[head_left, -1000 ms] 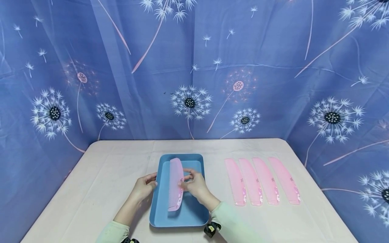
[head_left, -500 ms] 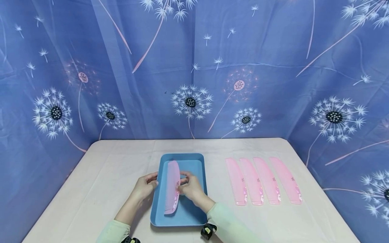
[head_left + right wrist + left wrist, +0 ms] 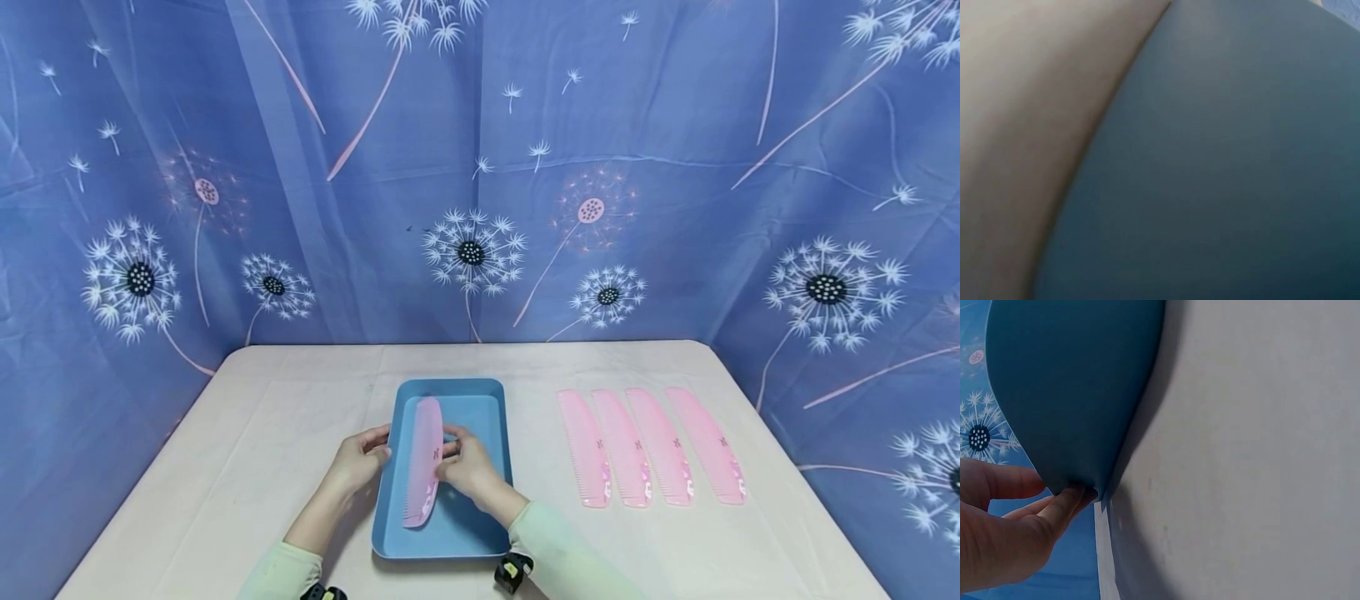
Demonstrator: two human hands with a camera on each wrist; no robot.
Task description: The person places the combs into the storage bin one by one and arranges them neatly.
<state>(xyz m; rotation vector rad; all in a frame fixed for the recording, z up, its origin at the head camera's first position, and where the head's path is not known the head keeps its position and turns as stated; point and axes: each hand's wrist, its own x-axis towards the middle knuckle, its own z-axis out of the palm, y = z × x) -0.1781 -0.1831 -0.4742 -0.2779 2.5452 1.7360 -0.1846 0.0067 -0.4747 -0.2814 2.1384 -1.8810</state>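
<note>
A translucent pink comb [image 3: 424, 462] lies lengthwise in the left half of the blue tray [image 3: 480, 546], its teeth facing left. My right hand [image 3: 474, 468] reaches over the tray and pinches the comb's curved right edge between thumb and fingers. My left hand [image 3: 356, 462] holds the tray's left side, thumb at the rim. In the left wrist view, the left hand's fingers [image 3: 1063, 506] press against the tray's outer wall [image 3: 1079, 394]. Only the outer wall of the tray [image 3: 1210, 156] and the tabletop show in the right wrist view; the right hand is out of that view.
Several more pink combs [image 3: 660, 450] lie in a row on the pale tabletop [image 3: 225, 467] to the right of the tray. A blue curtain [image 3: 375, 250] with dandelion prints encloses the table at the back and both sides.
My right hand has brought the comb left and down into the tray; over the last half second it has shifted only slightly. My left hand has stayed at the tray's side.
</note>
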